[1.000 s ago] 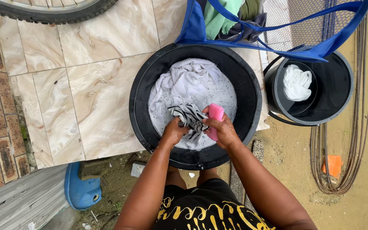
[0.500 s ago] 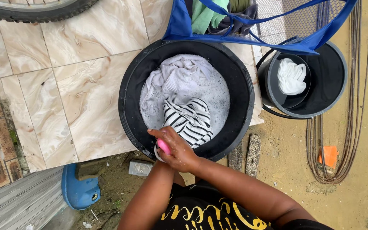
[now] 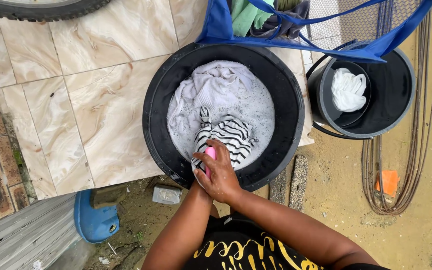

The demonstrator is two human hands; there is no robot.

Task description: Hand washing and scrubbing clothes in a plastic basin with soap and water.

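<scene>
A tiled floor (image 3: 76,100) of cream marbled slabs fills the left of the view, and on its near edge stands a large black wash basin (image 3: 156,95) holding soapy water. A pale grey-white cloth (image 3: 211,85) lies soaking at the far side of the basin. Nearer the person, a black-and-white striped garment (image 3: 231,135) is bunched at the front of the basin, partly lifted out of the suds.

To the right of the basin, on the sandy ground, stands a black bucket (image 3: 396,95) with a white cloth (image 3: 348,90) inside. A blue bag (image 3: 216,25) of clothes sits beyond the basin's far rim.

The right hand (image 3: 223,175) lies over the near edge of the striped garment, fingers curled closed around a pink soap bar (image 3: 210,155), pressing it against the fabric. The left hand (image 3: 199,180) is almost wholly hidden beneath the right one; it seems to be at the garment's lower edge, but I cannot tell how far it is closed.
</scene>
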